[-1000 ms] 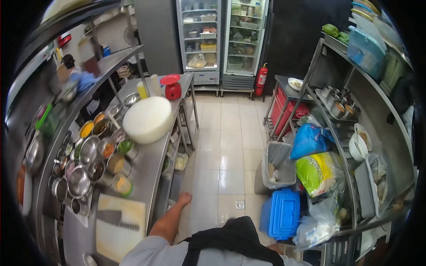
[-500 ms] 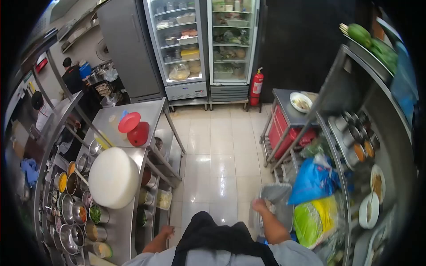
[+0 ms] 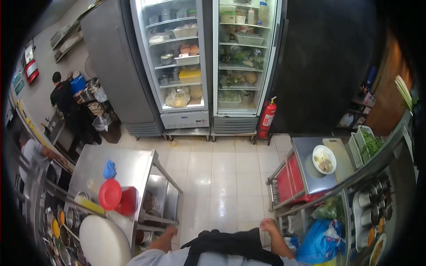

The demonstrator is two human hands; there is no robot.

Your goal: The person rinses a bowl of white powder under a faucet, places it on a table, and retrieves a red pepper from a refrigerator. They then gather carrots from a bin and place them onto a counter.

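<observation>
My left hand [image 3: 169, 231] hangs low beside the left steel counter [image 3: 137, 168], its fingers loosely apart and nothing visible in it. On the other side, my right hand [image 3: 267, 225] is held out near the right-hand shelving, fingers loosely curled but not closed on anything I can see. Closest to that hand, on a lower shelf, lies a blue plastic bag [image 3: 320, 244]. A large round white cutting board [image 3: 104, 244] rests on the left counter, with a red container [image 3: 127, 201], a round red piece [image 3: 110, 194] and a blue cloth [image 3: 109, 169] beyond it.
Ahead stand two glass-door refrigerators [image 3: 184, 119] and a fire extinguisher [image 3: 267, 117]. A tiled floor [image 3: 211, 181] runs between the counters. On the right table are a white bowl [image 3: 324, 160] and a cutting board [image 3: 339, 153]. Two other people [image 3: 66, 99] stand at the left.
I have moved forward along the aisle, and the view has tilted up. The refrigerators look nearer; the grey bin by my right hand is out of view. My right hand has risen slightly.
</observation>
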